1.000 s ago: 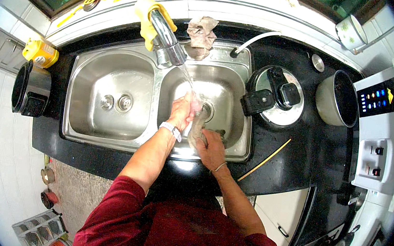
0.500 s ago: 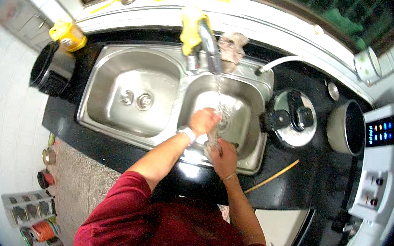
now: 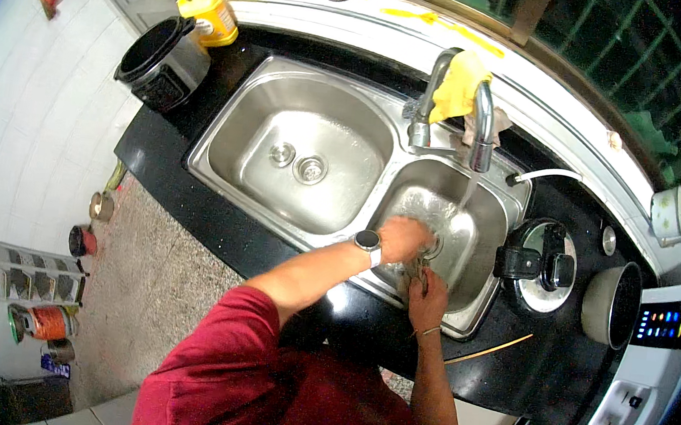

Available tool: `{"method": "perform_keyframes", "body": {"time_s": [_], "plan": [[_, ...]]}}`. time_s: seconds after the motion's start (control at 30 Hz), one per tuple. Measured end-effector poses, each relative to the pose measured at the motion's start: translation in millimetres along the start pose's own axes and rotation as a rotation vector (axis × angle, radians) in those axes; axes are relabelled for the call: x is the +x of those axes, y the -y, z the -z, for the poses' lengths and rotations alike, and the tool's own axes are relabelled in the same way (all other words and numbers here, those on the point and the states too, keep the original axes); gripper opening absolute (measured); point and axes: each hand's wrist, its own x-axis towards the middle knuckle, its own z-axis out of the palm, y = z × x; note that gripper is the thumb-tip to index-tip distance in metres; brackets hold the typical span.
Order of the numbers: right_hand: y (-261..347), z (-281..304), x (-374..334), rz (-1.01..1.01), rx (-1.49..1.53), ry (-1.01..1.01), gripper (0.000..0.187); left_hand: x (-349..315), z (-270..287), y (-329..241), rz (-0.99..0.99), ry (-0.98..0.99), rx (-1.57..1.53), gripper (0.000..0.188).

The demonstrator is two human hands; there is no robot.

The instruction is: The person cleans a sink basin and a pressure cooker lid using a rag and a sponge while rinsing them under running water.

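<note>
Two bare hands work over the right basin of a double steel sink, one grey-brown limp item between them near the front rim. The right hand keeps a narrow grip, fingers closed on the item; the left hand, blurred, lies just beyond it, and whether its own grip holds anything cannot be told. One stream of water falls from one tap, draped with one yellow cloth, behind the hands. The left basin shows two round drain fittings. Room to move lies right of the hands, up to the basin wall; the front rim runs close beneath the right wrist. Beyond the sink's right edge, the black table carries one pressure cooker, one deep pot and one thin stick, its lower end near the right forearm.
</note>
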Motion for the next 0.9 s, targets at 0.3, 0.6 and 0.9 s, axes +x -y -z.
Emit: {"method": "perform_keyframes", "body": {"time_s": [0.3,0.6,0.9], "plan": [[21.0,11.2,8.5,-0.040,0.049,0.072,0.034,-132.8,83.3,35.7,0.291,-0.402,-0.274,0.042],[12.4,25.3,39.6,0.202,-0.058,-0.091,0.011,-332.8,121.1,141.7,0.764,-0.807,0.330,0.031],[91.4,72.6,71.5,-0.327,0.892,-0.129,0.010,-362.4,99.5,165.3,0.999,-0.745,0.304,0.046]]}}
